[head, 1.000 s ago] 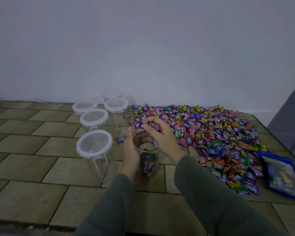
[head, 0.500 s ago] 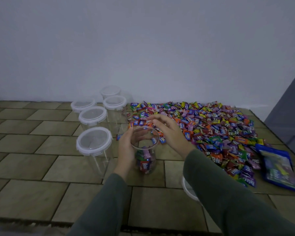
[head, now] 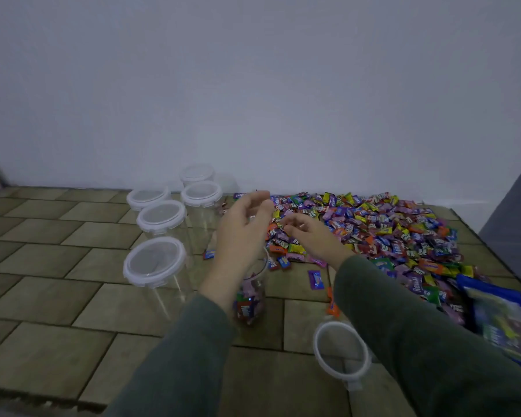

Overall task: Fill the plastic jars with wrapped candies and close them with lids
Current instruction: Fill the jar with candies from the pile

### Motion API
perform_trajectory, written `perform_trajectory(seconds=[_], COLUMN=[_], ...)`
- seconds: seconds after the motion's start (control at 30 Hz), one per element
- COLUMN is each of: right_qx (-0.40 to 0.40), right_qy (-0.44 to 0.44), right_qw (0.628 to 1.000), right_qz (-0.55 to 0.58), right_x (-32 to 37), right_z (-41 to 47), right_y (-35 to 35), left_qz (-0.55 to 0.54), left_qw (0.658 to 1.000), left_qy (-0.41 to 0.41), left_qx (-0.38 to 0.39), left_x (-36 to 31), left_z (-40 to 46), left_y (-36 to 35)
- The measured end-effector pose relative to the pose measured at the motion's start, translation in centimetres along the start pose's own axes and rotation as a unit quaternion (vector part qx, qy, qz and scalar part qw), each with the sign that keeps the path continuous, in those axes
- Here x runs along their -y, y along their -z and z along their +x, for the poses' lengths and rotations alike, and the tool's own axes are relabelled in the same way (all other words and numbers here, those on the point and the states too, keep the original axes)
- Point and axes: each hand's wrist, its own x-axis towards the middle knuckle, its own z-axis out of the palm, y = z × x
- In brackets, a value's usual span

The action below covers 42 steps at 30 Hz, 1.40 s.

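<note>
An open clear plastic jar (head: 251, 299) stands on the tiled floor with a shallow layer of wrapped candies at its bottom. My left hand (head: 243, 230) hovers above and behind its mouth with the fingers loosely curved, holding nothing; my wrist hides part of the rim. My right hand (head: 310, 236) lies on the near left edge of the big pile of wrapped candies (head: 382, 233), and its fingertips curl round a few of them. The jar's white-rimmed lid (head: 340, 355) lies flat on the floor to the right, under my right sleeve.
Several empty lidded jars stand to the left: the nearest jar (head: 154, 263), a middle jar (head: 161, 218) and a far jar (head: 201, 194). A blue candy bag (head: 500, 314) lies at the right. Loose candies (head: 315, 279) are scattered near the open jar. The wall is behind.
My left hand has let go of the jar's side and risen above it. My right hand has moved from over the jar's mouth back to the candy pile.
</note>
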Motion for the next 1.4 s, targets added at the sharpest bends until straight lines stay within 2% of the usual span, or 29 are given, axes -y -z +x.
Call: perform_trajectory(seconds=[0.1, 0.2, 0.27, 0.37, 0.47, 0.67, 0.77, 1.0, 1.2, 1.4], right_qx=[0.017, 0.045, 0.058, 0.065, 0.086, 0.138, 0.143, 0.158, 0.192, 0.207], right_qy=[0.006, -0.029, 0.018, 0.044, 0.089, 0.162, 0.193, 0.245, 0.254, 0.243], right_qw=[0.998, 0.998, 0.995, 0.981, 0.965, 0.928, 0.916, 0.89, 0.846, 0.85], right_qz=[-0.052, -0.022, -0.075, -0.176, -0.231, -0.305, -0.32, -0.35, -0.427, -0.419], right_x=[-0.5, -0.6, -1.0, -1.9, -2.5, -3.4, -4.0, -4.9, -6.6, -7.4], right_z=[2.3, 4.7, 6.3, 8.9, 11.6, 16.4, 18.9, 24.1, 27.0, 28.4], right_y=[1.0, 2.2, 2.9, 3.4, 2.6, -1.9, -4.5, -8.9, -11.1, -11.0], left_qz=[0.032, 0.016, 0.097, 0.239, 0.261, 0.317, 0.348, 0.392, 0.407, 0.419], left_qw=[0.999, 0.994, 0.983, 0.939, 0.904, 0.852, 0.827, 0.795, 0.792, 0.793], left_qy=[0.017, 0.106, 0.155, 0.218, 0.279, 0.327, 0.357, 0.389, 0.396, 0.393], left_qx=[0.016, 0.019, -0.027, -0.119, -0.193, -0.258, -0.257, -0.251, -0.226, -0.205], left_x=[0.0, 1.8, 4.3, 8.4, 11.2, 14.8, 15.8, 18.0, 18.8, 19.1], left_z=[0.1, 0.7, 1.8, 3.3, 4.3, 6.0, 6.9, 8.8, 9.4, 10.1], left_y=[-4.4, -9.2, -10.9, -11.5, -11.5, -10.9, -10.2, -10.1, -10.1, -9.9])
